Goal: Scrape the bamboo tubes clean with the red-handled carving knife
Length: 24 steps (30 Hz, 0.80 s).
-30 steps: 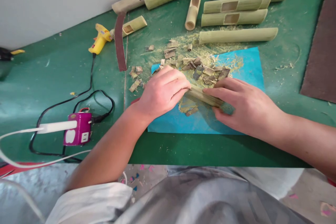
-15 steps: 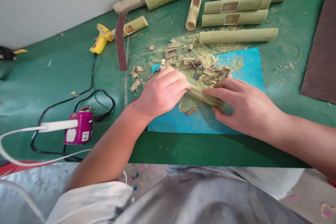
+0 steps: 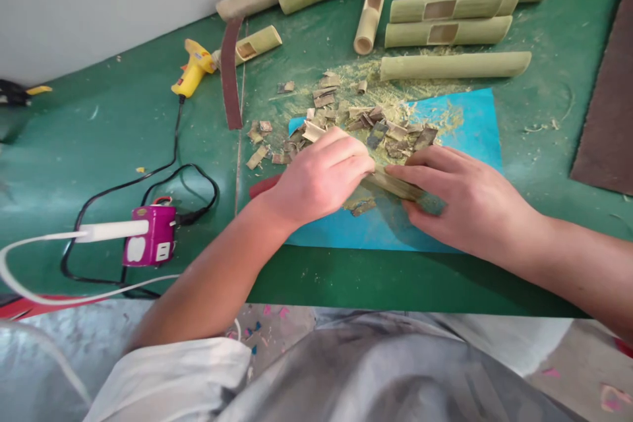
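A narrow pale-green bamboo piece [image 3: 393, 182] lies slanted over the blue sheet [image 3: 341, 237]. My right hand [image 3: 459, 194] grips its near right end between thumb and fingers. My left hand [image 3: 332, 175] is closed, knuckles up, over the other end; its fingertips and anything inside them are hidden. Around and behind the hands lie dry bamboo chips [image 3: 395, 132] and yellowish dust. Part of a red object [image 3: 264, 186] shows beside my left wrist, mostly covered by it.
Cut bamboo tubes [image 3: 448, 33], several with square openings, lie at the back. A dark red-brown strip [image 3: 231, 76] leans across another tube near the yellow glue gun [image 3: 194, 69]. Cords run to a purple power adapter [image 3: 148, 235] at left. A brown sheet [image 3: 606, 92] lies at right.
My left hand has slid a little to the right along the bamboo piece, nearer my right hand. More of the red object shows. My right hand keeps its grip.
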Tool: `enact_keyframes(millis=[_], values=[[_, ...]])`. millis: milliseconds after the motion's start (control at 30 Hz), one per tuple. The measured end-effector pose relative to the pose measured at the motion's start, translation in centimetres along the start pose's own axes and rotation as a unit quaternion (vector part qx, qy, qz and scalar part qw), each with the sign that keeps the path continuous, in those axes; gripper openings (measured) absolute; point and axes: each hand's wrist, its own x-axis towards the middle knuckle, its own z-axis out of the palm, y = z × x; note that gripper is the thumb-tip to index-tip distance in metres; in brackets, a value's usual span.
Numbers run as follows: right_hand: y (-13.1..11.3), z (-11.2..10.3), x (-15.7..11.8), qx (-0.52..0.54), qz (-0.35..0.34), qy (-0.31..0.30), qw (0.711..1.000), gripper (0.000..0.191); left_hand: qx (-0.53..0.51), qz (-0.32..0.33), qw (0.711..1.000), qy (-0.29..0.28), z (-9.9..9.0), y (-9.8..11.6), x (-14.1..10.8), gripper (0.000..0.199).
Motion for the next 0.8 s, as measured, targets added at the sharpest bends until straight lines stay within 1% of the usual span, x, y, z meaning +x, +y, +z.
enact_keyframes(millis=[100, 233, 400, 600, 700, 800], values=[[0.02, 0.01, 0.02, -0.001, -0.001, -0.003, 1.000, 0.036, 0.005, 0.014, 1.000, -0.003, -0.04, 0.03, 0.02, 0.015], [-0.06, -0.02, 0.03, 0.000, 0.001, -0.007, 1.000, 0.036, 0.010, 0.002, 1.000, -0.001, -0.03, 0.17, 0.09, 0.017], [-0.14, -0.08, 0.09, -0.001, -0.005, -0.009, 1.000, 0.037, -0.022, 0.007, 1.000, -0.021, 0.19, 0.50, 0.19, 0.020], [-0.10, -0.02, 0.07, 0.003, -0.002, -0.006, 1.000, 0.037, -0.009, -0.007, 1.000, 0.010, 0.24, 0.28, 0.15, 0.016], [-0.10, 0.01, 0.03, 0.003, -0.001, -0.001, 1.000, 0.036, -0.022, -0.003, 1.000, 0.001, 0.46, 0.65, 0.34, 0.016], [-0.11, 0.03, 0.05, 0.005, -0.001, 0.000, 1.000, 0.035, -0.017, -0.001, 1.000, -0.007, 0.32, 0.46, 0.14, 0.016]])
